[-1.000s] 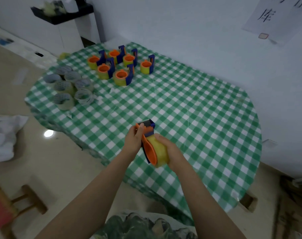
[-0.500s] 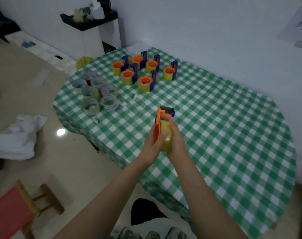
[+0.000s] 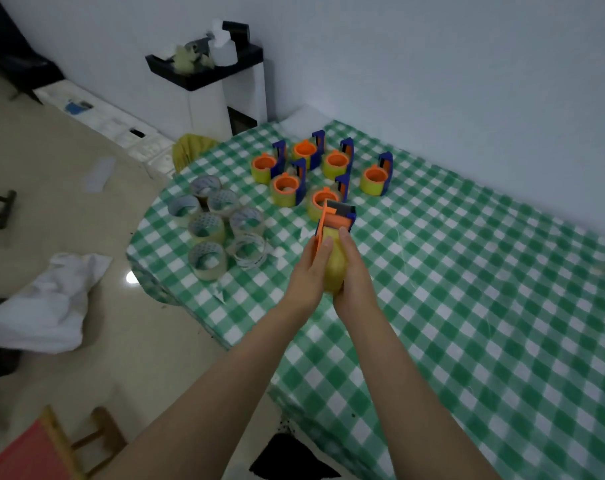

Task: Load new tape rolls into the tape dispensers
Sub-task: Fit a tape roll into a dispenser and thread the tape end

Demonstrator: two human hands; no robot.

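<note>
Both hands are wrapped around one orange-and-blue plastic tape dispenser (image 3: 335, 220) with a yellowish tape roll (image 3: 334, 271) seated in it. The left hand (image 3: 308, 275) presses its fingers on the orange side plate, and the right hand (image 3: 354, 275) cups the roll from the other side with the thumb on top. It's held above the near-left part of the green-and-white checked tablecloth (image 3: 467, 306), not resting on it.

Looks like the seating step. Probably best to squeeze evenly from both sides so the roll sits flush on the hub, then check the loose end feeds toward the cutter. Whether it's fully clicked in can't be told from here.

The long axis runs near to far, cutter end pointing away toward the six loaded dispensers (image 3: 315, 171) at the far side. The spare clear tape rolls (image 3: 218, 223) sit to the left, near the table edge.
</note>
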